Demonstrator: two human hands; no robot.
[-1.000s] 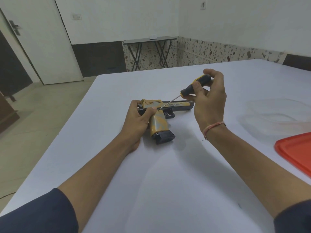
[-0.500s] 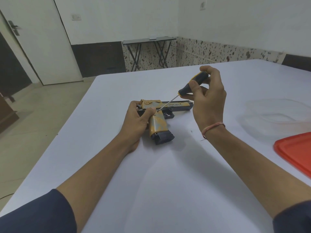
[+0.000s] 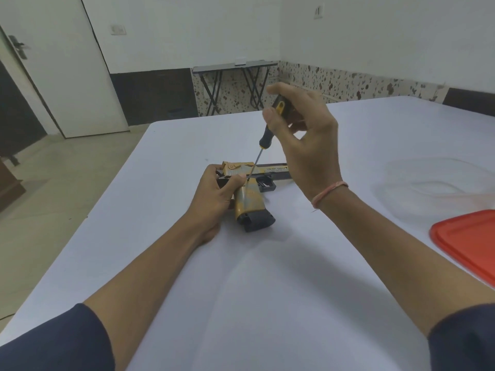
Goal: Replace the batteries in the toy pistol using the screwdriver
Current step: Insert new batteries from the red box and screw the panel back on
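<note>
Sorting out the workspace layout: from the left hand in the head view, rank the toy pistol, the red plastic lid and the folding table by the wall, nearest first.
1. Yellow and dark blue toy pistol: gripped by the left hand.
2. Flat red plastic lid: far right on the white table.
3. Grey folding table: against the back wall, across the room.

left hand (image 3: pixel 214 195) curled low, thumb pressing down; right hand (image 3: pixel 305 140) raised, fingertips pinched, wrist bent
</note>
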